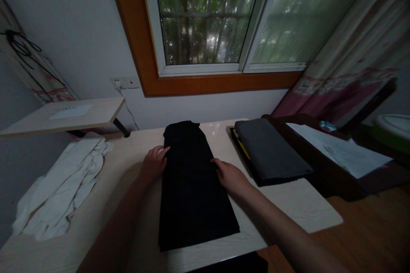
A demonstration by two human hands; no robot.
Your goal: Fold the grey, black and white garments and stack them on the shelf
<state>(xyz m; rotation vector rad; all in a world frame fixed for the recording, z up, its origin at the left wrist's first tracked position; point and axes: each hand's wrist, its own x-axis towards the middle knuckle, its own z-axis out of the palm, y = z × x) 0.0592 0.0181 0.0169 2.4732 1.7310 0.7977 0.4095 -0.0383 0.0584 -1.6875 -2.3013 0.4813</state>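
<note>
The left hand [155, 163] is half curled, its fingertips touching the left edge of the black cloth [192, 187]; the right hand [229, 175] is bent narrow at the opposite edge, thumb and finger close together there; whether either hand pinches the fabric, one cannot tell. The cloth lies folded in a long shape on the table [128, 153], between the two hands, its near end wider than its far end; to its right, well apart, sits a stack of folded clothes [272, 149], grey on top with yellow and black beneath; to the left lies a crumpled white cloth [64, 187], near a small shelf [105, 108] bearing a paper [71, 111]; beyond the table are a wall socket [124, 82] and a window [205, 38].
</note>
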